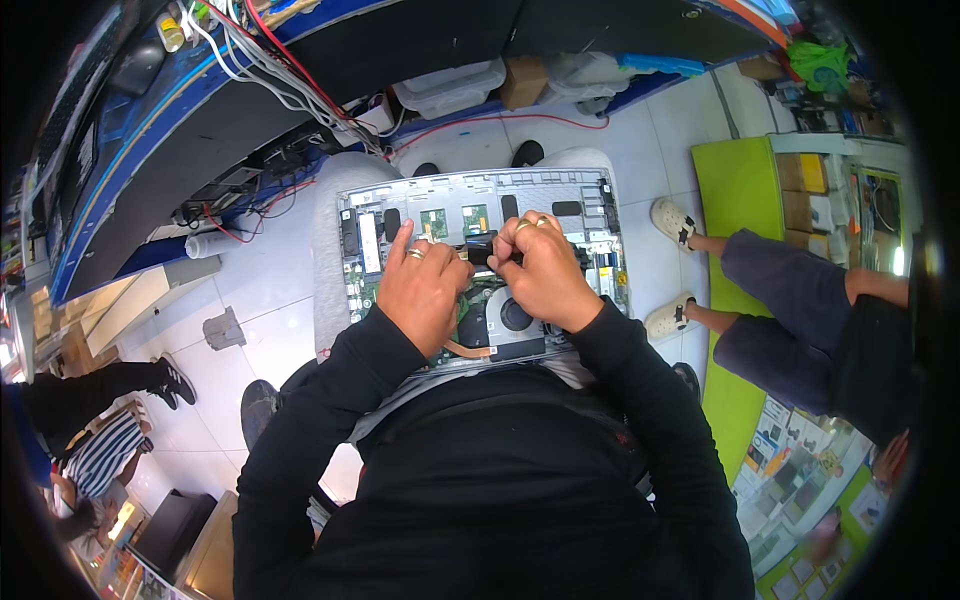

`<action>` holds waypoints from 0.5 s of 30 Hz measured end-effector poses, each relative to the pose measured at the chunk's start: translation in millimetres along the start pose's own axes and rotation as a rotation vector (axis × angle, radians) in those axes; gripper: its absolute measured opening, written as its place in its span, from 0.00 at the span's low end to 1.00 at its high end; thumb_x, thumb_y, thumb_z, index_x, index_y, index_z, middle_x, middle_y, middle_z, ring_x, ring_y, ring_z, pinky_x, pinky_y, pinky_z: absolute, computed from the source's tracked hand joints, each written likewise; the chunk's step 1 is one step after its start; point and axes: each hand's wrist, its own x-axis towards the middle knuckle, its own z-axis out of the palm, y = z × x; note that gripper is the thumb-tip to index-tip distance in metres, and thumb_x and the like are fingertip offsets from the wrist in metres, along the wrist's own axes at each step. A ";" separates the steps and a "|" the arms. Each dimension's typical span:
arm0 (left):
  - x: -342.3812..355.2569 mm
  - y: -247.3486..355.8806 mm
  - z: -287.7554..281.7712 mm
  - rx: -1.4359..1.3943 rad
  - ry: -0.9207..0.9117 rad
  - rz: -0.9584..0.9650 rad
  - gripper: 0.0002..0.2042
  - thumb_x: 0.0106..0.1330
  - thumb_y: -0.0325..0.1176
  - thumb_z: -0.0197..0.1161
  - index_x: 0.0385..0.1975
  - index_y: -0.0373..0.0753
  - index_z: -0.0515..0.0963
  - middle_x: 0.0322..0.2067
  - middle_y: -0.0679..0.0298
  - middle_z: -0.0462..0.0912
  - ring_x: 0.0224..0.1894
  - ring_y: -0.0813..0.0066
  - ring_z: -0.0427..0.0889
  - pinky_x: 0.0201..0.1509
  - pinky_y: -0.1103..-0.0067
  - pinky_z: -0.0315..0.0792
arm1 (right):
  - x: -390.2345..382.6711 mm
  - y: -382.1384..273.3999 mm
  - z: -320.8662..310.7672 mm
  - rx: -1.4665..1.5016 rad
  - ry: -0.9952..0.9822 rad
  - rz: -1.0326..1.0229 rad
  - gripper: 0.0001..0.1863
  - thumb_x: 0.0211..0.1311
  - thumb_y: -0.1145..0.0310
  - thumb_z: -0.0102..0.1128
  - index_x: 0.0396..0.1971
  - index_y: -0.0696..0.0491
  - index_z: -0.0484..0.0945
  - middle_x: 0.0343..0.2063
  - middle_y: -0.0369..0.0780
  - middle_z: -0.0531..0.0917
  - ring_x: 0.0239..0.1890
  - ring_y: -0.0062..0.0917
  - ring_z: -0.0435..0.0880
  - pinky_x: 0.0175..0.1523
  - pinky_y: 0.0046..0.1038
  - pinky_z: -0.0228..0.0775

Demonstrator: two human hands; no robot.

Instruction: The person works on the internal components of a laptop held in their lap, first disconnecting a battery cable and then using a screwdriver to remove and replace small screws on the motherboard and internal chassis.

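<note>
An open laptop chassis point(370, 185) lies across a grey padded support point(330, 300), showing green boards, a round fan point(517, 314) and a copper heat pipe point(465, 351). Near its middle is a small black piece point(480, 250). My right hand point(548, 272) is closed, its fingertips pinched on that piece. Left of it rests my left hand point(420, 288), index finger raised straighter and the other fingers curled toward the piece; what those fingertips grip, if anything, is hidden.
A dark bench point(200, 150) with cables and plastic bins point(450, 85) runs along upper left. At right, a seated person's legs point(770, 310) rest by a green bench point(730, 170) and display case. Another person's legs point(100, 385) show at left. Dark shoes point(528, 153) sit beyond the laptop.
</note>
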 end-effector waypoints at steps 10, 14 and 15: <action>1.8 -4.2 -1.7 -0.079 0.009 0.003 0.13 0.60 0.18 0.67 0.43 0.40 0.84 0.42 0.61 0.81 0.52 0.55 0.83 0.81 0.46 0.59 | 0.2 1.1 -2.7 -0.052 0.019 -0.077 0.08 0.55 0.83 0.68 0.24 0.56 0.77 0.27 0.39 0.84 0.37 0.38 0.78 0.60 0.39 0.64; 0.2 -5.8 -1.6 -0.101 0.010 0.005 0.13 0.60 0.17 0.67 0.43 0.40 0.84 0.42 0.61 0.81 0.53 0.54 0.83 0.80 0.45 0.60 | 4.4 0.5 -4.8 -0.024 -0.012 -0.050 0.07 0.54 0.83 0.66 0.23 0.56 0.78 0.26 0.40 0.84 0.37 0.38 0.79 0.57 0.39 0.65; 0.5 -5.7 -2.0 -0.102 0.009 0.005 0.13 0.60 0.17 0.67 0.43 0.40 0.84 0.42 0.61 0.81 0.53 0.54 0.83 0.80 0.45 0.60 | 5.0 1.5 -4.9 -0.024 -0.012 -0.049 0.07 0.54 0.83 0.66 0.23 0.56 0.78 0.26 0.40 0.84 0.37 0.38 0.79 0.57 0.39 0.65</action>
